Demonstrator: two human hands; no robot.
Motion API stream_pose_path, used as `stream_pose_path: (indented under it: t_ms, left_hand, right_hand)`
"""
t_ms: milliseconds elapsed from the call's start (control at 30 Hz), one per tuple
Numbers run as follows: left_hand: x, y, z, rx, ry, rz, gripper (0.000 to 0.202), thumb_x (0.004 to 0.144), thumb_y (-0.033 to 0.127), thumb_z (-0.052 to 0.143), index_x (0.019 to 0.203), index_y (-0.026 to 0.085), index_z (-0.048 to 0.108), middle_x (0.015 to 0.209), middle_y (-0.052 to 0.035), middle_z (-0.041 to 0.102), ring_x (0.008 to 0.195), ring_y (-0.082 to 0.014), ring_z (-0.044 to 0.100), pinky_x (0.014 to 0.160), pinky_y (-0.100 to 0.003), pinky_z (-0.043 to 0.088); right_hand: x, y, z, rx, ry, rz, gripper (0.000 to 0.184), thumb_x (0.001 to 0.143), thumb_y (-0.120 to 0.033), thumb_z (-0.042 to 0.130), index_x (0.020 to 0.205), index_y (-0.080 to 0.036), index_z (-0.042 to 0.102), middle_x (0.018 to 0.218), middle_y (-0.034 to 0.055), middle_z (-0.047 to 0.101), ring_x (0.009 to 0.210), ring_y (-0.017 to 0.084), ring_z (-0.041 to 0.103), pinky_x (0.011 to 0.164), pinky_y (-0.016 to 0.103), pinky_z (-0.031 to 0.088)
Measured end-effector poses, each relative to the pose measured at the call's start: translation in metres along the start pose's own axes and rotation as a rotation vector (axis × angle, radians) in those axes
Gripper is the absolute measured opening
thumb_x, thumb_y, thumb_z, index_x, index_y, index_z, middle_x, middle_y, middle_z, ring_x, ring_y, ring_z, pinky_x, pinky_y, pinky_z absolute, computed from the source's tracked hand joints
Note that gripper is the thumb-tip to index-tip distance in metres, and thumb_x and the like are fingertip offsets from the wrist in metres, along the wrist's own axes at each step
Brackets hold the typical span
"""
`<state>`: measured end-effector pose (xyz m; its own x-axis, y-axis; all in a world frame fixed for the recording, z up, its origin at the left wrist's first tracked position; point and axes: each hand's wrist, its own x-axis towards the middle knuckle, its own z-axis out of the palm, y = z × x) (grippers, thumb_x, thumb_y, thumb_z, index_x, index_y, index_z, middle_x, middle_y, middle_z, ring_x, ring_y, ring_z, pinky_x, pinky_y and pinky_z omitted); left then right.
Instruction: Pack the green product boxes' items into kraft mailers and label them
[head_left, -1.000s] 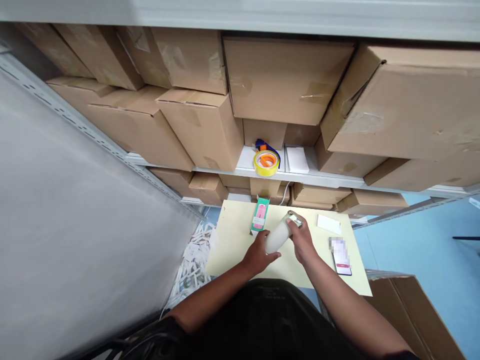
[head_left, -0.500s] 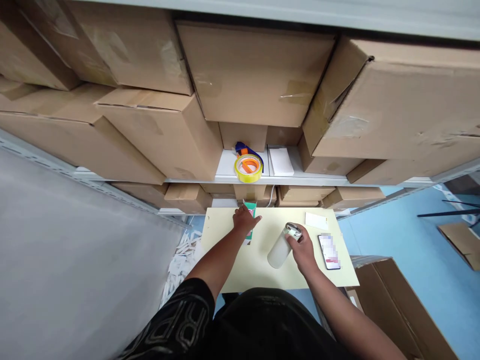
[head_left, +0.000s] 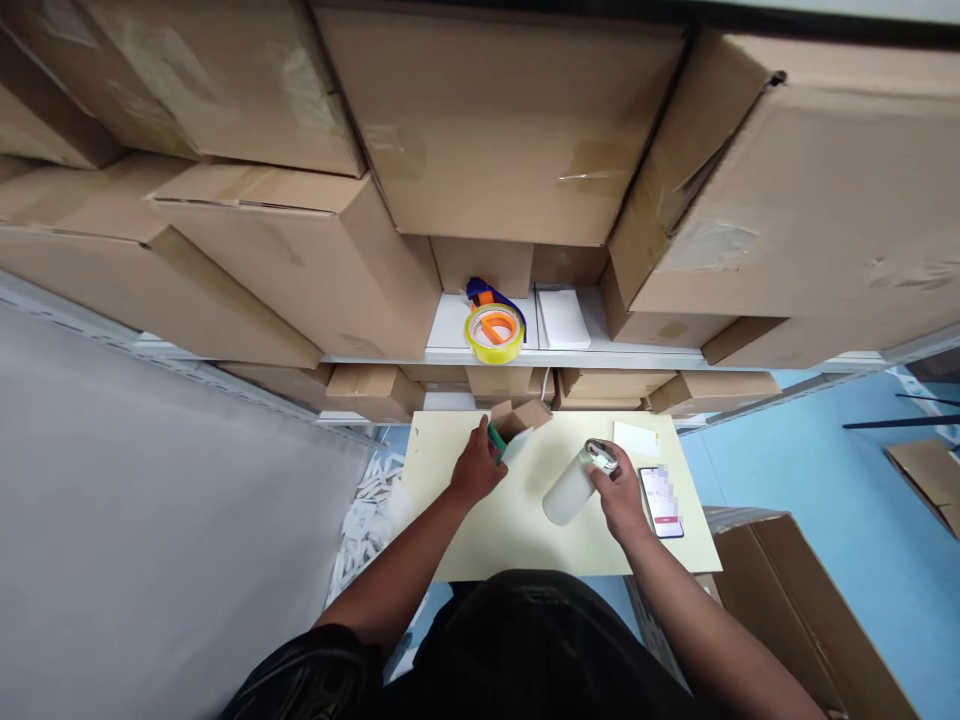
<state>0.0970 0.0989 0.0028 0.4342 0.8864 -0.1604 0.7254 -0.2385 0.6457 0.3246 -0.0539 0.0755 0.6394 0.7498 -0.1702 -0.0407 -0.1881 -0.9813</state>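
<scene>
My left hand (head_left: 474,470) is closed on a small green carton (head_left: 511,432) whose brown end flaps stand open, held tilted above the pale yellow table (head_left: 525,520). My right hand (head_left: 619,488) grips the metal-topped end of a white cylindrical bottle (head_left: 571,486), which lies slanted toward me just over the table. The two hands are apart, carton on the left and bottle on the right.
A phone (head_left: 660,500) with a lit screen lies right of my right hand, a white card (head_left: 636,438) behind it. A yellow tape roll (head_left: 494,334) and white box (head_left: 562,318) sit on the shelf among cardboard boxes (head_left: 495,130). An open carton (head_left: 817,610) stands at right. Paper strips (head_left: 367,510) litter the floor left.
My left hand left the bottle, reached to the green carton and picked it up, its end flaps now open. My right hand kept the bottle and shifted slightly right.
</scene>
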Motion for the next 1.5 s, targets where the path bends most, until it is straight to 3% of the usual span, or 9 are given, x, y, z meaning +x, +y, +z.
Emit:
stream_pose_path:
  t_ms: [167,400,600,967,1133,1233,1333,1433,1500]
  left_hand:
    - [-0.041,-0.021,0.006,-0.156,0.024,0.174,0.091,0.069,0.007,0.064,0.154,0.023,0.036,0.146,-0.012,0.051,0.135,-0.0283,0.051,0.116,-0.042,0.044]
    - [-0.063,-0.041,0.01,-0.243,0.007,0.119,0.085,0.067,0.004,0.061,0.148,0.024,0.046,0.146,-0.0121,0.054,0.13,-0.0307,0.055,0.112,-0.049,0.047]
    - [-0.076,-0.05,0.011,-0.264,0.014,0.14,0.084,0.067,0.005,0.063,0.147,0.024,0.046,0.147,-0.0119,0.053,0.127,-0.0298,0.056,0.107,-0.047,0.051]
    - [-0.08,-0.049,0.009,-0.274,0.032,0.179,0.081,0.068,0.004,0.062,0.145,0.023,0.045,0.14,-0.0119,0.056,0.117,-0.0273,0.06,0.102,-0.043,0.053]
    - [-0.082,-0.051,0.009,-0.274,0.015,0.131,0.078,0.07,0.004,0.061,0.144,0.024,0.046,0.138,-0.0108,0.058,0.119,-0.0273,0.06,0.103,-0.044,0.053]
    - [-0.081,-0.055,0.01,-0.277,0.026,0.104,0.083,0.069,0.003,0.063,0.147,0.023,0.043,0.142,-0.0113,0.056,0.121,-0.0274,0.059,0.103,-0.044,0.053]
    - [-0.081,-0.059,0.011,-0.281,0.032,0.085,0.087,0.068,0.002,0.063,0.149,0.025,0.04,0.146,-0.0111,0.053,0.123,-0.0271,0.058,0.102,-0.043,0.053]
    - [-0.082,-0.058,0.008,-0.296,0.019,0.075,0.085,0.07,0.004,0.066,0.148,0.024,0.041,0.146,-0.0124,0.052,0.12,-0.027,0.06,0.1,-0.042,0.054]
    - [-0.085,-0.053,0.006,-0.296,0.019,0.042,0.08,0.072,0.012,0.073,0.145,0.023,0.043,0.141,-0.0133,0.054,0.114,-0.0272,0.063,0.097,-0.042,0.054]
  right_hand:
    - [0.01,-0.035,0.005,0.084,-0.01,-0.066,0.059,0.073,-0.048,0.077,0.124,-0.024,0.061,0.119,0.0107,0.071,0.108,0.032,0.067,0.091,0.047,0.052]
    - [-0.009,-0.084,0.045,0.129,-0.188,-0.186,0.078,0.069,-0.063,0.078,0.134,-0.024,0.055,0.121,0.0166,0.069,0.11,0.039,0.067,0.087,0.052,0.054]
    - [-0.021,-0.039,0.092,-0.005,-0.285,-0.237,0.072,0.07,-0.045,0.083,0.131,-0.023,0.054,0.126,0.0131,0.067,0.116,0.031,0.065,0.102,0.048,0.051]
    - [-0.038,0.027,0.107,-0.638,-0.357,-0.531,0.055,0.067,-0.042,0.083,0.115,-0.023,0.063,0.118,0.0138,0.066,0.12,0.038,0.057,0.107,0.059,0.043]
    - [-0.042,0.039,0.119,-0.781,-0.412,-0.383,0.066,0.06,-0.037,0.084,0.12,-0.024,0.062,0.12,0.0115,0.062,0.109,0.034,0.06,0.096,0.052,0.05]
    - [-0.045,0.037,0.113,-0.684,-0.517,-0.323,0.084,0.054,-0.037,0.087,0.132,-0.027,0.057,0.134,0.0104,0.058,0.119,0.035,0.058,0.102,0.052,0.048]
    - [-0.048,0.032,0.09,-0.538,-0.406,-0.414,0.067,0.067,-0.038,0.08,0.13,-0.025,0.059,0.135,0.0115,0.059,0.126,0.034,0.055,0.107,0.051,0.045]
    - [-0.054,0.035,0.062,-0.538,-0.315,-0.326,0.026,0.078,-0.043,0.073,0.097,-0.025,0.069,0.098,0.0075,0.069,0.097,0.03,0.065,0.091,0.047,0.051]
    - [-0.058,0.041,0.053,-0.525,-0.4,-0.157,0.024,0.08,-0.049,0.071,0.076,-0.026,0.067,0.072,0.0015,0.065,0.072,0.026,0.063,0.076,0.041,0.053]
